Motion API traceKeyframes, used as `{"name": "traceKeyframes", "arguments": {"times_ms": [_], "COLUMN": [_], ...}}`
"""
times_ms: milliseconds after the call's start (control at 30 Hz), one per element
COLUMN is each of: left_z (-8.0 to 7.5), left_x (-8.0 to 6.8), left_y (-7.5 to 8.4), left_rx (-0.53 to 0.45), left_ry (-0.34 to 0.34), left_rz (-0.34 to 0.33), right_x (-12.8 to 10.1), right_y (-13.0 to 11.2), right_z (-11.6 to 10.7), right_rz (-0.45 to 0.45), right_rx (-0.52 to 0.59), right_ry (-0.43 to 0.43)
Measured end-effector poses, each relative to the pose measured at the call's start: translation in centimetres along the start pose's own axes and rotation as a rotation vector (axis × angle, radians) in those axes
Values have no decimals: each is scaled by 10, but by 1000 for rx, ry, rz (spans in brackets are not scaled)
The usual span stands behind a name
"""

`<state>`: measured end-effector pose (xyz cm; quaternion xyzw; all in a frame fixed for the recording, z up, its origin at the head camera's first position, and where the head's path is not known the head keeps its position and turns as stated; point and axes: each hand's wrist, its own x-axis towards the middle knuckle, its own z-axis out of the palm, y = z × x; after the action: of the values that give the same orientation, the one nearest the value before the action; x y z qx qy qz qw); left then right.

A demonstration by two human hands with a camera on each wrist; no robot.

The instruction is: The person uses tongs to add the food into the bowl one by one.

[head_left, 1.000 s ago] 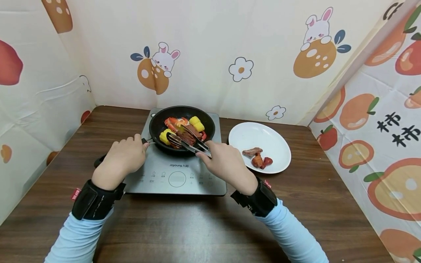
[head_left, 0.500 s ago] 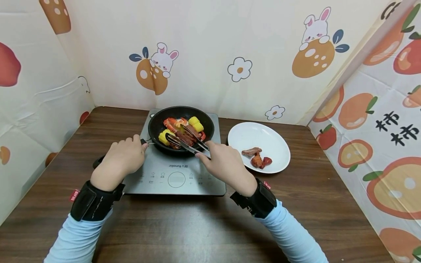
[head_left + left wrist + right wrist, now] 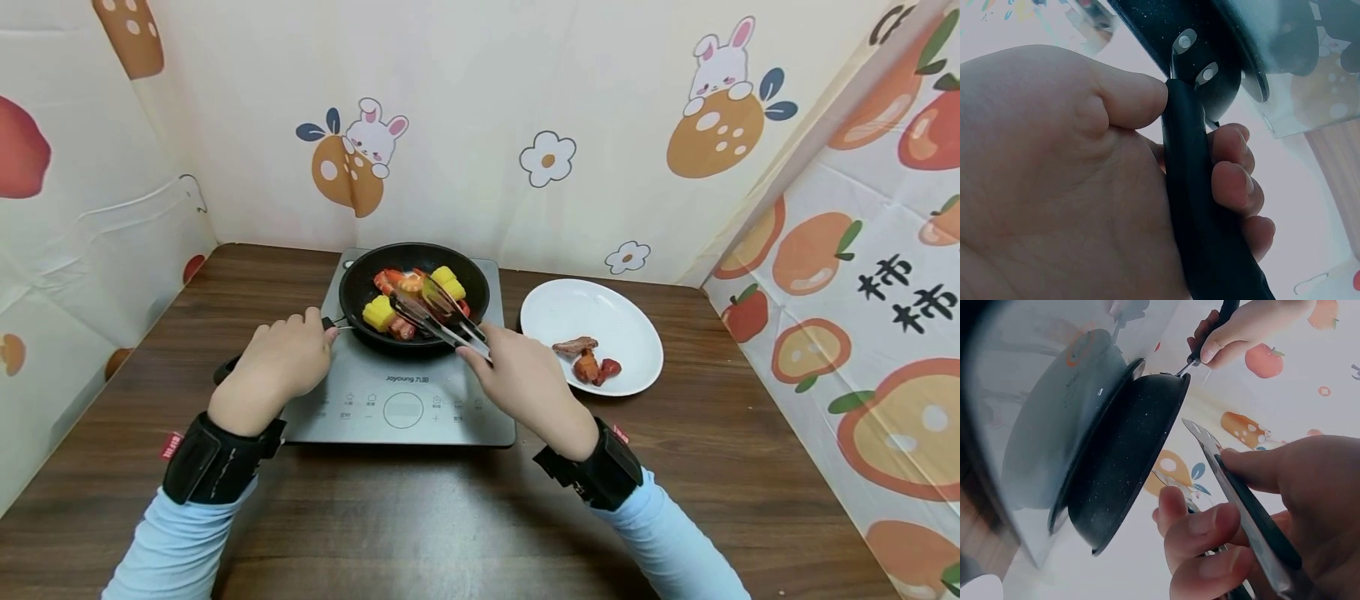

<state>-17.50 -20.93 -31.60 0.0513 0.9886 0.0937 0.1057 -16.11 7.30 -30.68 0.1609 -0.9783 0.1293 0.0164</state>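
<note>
Left hand [image 3: 281,362]: fingers [image 3: 1235,181] curled fully round the black pan handle [image 3: 1194,206], thumb pressed along its top near the rivets. A firm wrap, no slack visible.

Right hand [image 3: 521,379]: fingers [image 3: 1200,534] and thumb pinch the metal tongs [image 3: 442,317] at the handle end, squeezing the two arms partly together. The tong tips reach into the frying pan [image 3: 415,293] among the food; whether they actually clamp a piece cannot be told from these views.

Pan sits on the induction cooker [image 3: 405,392], mid-tabletop [image 3: 450,517]. It holds yellow corn pieces [image 3: 378,312], shrimp [image 3: 393,279] and darker meat bits.

White plate [image 3: 592,333], just right of the cooker, carries three small pieces of meat [image 3: 585,358] near its front edge.

Judgement on progress: a few items plated, most of the food in the pan; early to middle stage.
</note>
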Motion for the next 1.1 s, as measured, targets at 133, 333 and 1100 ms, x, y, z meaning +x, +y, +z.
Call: {"name": "traceKeyframes", "arguments": {"times_ms": [133, 333, 1100], "left_z": [0, 0, 1], "left_x": [1, 1, 1], "left_y": [-1, -1, 0], "left_rx": [0, 2, 4], "left_ry": [-4, -7, -1], "left_rz": [-4, -6, 3], "right_x": [-11, -29, -104], "right_y": [7, 30, 135], "right_z": [-4, -9, -1], "right_rz": [43, 70, 330], "right_rx": [-10, -17, -98], "right_ry": [24, 93, 135]}}
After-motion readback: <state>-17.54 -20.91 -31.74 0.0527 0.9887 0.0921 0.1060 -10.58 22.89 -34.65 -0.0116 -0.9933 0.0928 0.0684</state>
